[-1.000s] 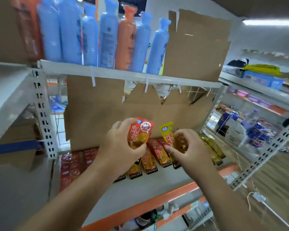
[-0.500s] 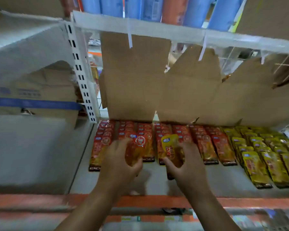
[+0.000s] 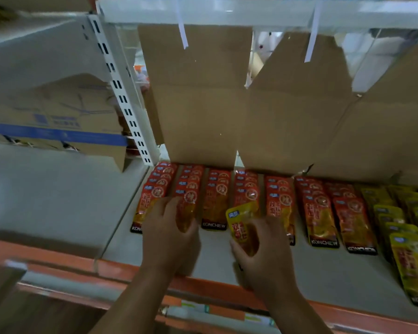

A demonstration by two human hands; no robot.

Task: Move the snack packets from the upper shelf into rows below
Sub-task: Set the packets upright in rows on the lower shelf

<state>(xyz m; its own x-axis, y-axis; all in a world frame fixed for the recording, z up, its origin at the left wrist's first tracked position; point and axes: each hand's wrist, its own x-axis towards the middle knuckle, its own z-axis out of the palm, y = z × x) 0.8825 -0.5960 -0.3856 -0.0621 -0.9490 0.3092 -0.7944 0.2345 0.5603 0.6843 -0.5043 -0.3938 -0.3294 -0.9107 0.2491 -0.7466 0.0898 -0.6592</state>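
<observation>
While your left hand (image 3: 170,235) curls its fingers round a red packet (image 3: 185,214) just behind the shelf's orange front edge (image 3: 212,288), your right hand (image 3: 263,256) pinches a yellow packet (image 3: 241,225) equally near that edge, with the red rows (image 3: 319,213) and yellow rows (image 3: 408,227) lying farther back from it.
</observation>
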